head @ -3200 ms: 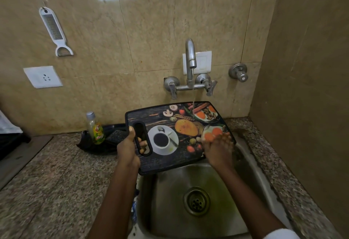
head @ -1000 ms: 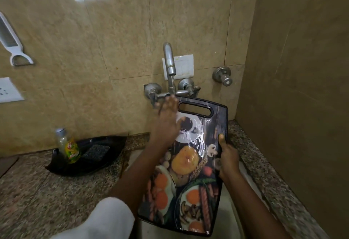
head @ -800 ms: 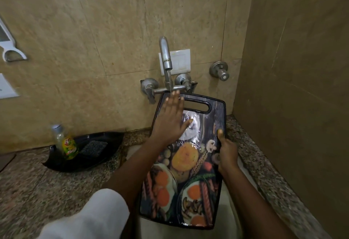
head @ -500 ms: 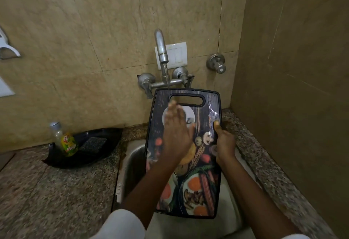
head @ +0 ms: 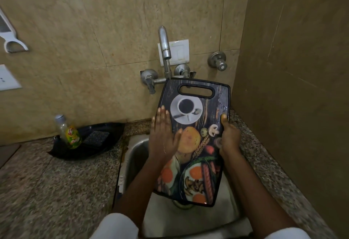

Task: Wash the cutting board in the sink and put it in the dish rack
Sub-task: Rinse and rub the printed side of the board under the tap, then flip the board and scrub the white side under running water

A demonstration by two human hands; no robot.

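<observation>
Head camera view: at the upper left edge of the frame a white plastic grater [head: 11, 37] hangs on the beige tiled wall, with a white socket plate [head: 7, 78] below it. Lower down, on the speckled granite surface [head: 56, 182], a black leaf-shaped tray [head: 111, 144] holds a small clear bottle with a green and yellow label [head: 69, 132] and a dark scrub pad [head: 96, 137]. Right of the tray lies the stainless steel sink [head: 136, 155]. Over it, in the centre of the frame, the dark rectangular cutting board printed with food and a coffee cup [head: 196, 140] is held tilted, its handle slot uppermost just below the wall-mounted steel tap [head: 164, 48], from whose spout a thin stream of water falls toward the board's top left corner. The left hand [head: 163, 138] lies flat on the board's left part, fingers straight and close together. The right hand [head: 229, 138] grips the board's right edge, thumb laid on the printed face. Behind the tap sits a white switch plate [head: 180, 52], and to its right a round steel valve [head: 218, 62].
</observation>
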